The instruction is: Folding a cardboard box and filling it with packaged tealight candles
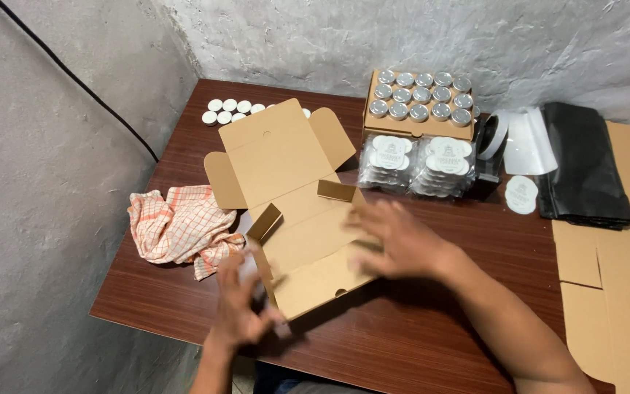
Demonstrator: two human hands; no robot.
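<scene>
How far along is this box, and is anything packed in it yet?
Partly done: the cardboard box is partly folded, lid flap open, inside bare. In hand: left hand at its near corner, right hand over its right side. Left: the lidded jars sit in their tray, unpacked.

This looks like a small, makeshift packing corner, not a shop floor or a kitchen. The walls (74, 146) are rough, bare grey plaster meeting in a corner, with a black cable (89, 95) running down one of them. A dark wood-grain surface (417, 335) is pushed into that corner and laid out with packing stock: an open cardboard box (293, 211) being folded, a tray of silver-lidded tins (421, 95), clear packs of labels (417, 164), loose white lids (231, 111), flat cardboard blanks (621, 292), a stack of black bags (585, 164) and a checked cloth (180, 226).
</scene>
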